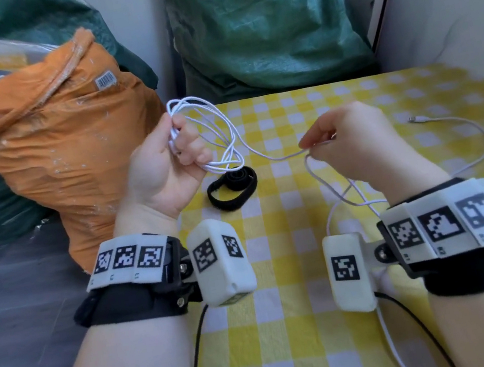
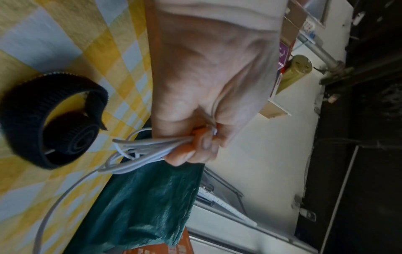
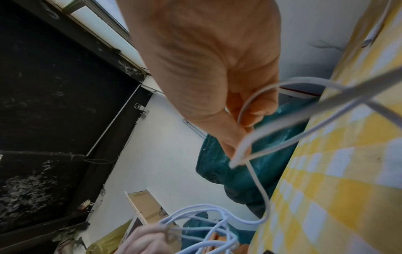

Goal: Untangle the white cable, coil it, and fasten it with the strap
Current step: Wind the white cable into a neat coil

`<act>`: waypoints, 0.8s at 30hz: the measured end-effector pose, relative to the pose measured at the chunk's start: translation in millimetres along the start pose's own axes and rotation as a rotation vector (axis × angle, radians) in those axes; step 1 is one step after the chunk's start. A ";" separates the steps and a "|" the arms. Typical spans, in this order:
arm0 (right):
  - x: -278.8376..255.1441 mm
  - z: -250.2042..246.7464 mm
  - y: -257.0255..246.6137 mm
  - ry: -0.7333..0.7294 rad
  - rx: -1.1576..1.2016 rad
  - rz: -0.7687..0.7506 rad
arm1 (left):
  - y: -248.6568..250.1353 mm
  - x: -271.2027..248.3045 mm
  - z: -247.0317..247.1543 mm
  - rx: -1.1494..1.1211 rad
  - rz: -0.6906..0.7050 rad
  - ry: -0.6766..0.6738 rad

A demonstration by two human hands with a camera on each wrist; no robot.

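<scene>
My left hand (image 1: 165,161) is raised above the table's left edge and grips several loops of the white cable (image 1: 218,132); the left wrist view shows the cable (image 2: 143,147) bunched under its curled fingers (image 2: 191,154). A strand runs right to my right hand (image 1: 346,139), which pinches the cable (image 3: 245,144) between thumb and fingertips. The loose remainder trails right over the tablecloth to a connector (image 1: 417,119). The black hook-and-loop strap (image 1: 232,188), partly rolled, lies on the cloth just below the loops; it appears as the strap (image 2: 54,120) in the left wrist view.
The table carries a yellow-and-white checked cloth (image 1: 319,299). An orange sack (image 1: 59,144) stands left of the table, and a green sack (image 1: 261,24) behind it. Black leads from the wrist cameras (image 1: 196,353) hang over the near edge.
</scene>
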State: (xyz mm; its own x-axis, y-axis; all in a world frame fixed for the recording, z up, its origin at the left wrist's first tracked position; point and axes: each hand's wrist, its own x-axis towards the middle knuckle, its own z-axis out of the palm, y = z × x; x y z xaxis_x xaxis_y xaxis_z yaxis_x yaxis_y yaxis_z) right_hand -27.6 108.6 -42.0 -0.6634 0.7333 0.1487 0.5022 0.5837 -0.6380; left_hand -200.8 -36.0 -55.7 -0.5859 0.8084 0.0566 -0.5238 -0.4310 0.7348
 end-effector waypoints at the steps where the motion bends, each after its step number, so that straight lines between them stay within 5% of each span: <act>1: -1.9 -0.2 -3.2 -0.048 -0.013 -0.016 | -1.6 -0.7 4.2 0.037 -0.001 -0.019; 8: -15.0 1.2 -22.5 -0.247 0.132 -0.214 | -13.5 -8.9 28.6 0.347 -0.005 -0.105; 16: -19.9 0.6 -25.1 -0.350 0.434 -0.226 | -22.9 -12.0 39.8 0.499 -0.012 -0.123; 24: -17.0 1.9 -27.3 -0.196 0.477 -0.278 | -30.7 -13.5 43.8 0.774 -0.046 -0.096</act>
State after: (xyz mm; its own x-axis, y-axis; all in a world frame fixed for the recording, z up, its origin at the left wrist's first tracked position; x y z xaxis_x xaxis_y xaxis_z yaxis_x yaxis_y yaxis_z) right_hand -31.1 79.4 -28.5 -0.8474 0.4705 0.2459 0.0194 0.4902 -0.8714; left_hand -149.8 -16.1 -49.4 -0.4998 0.8648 0.0473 0.0550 -0.0228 0.9982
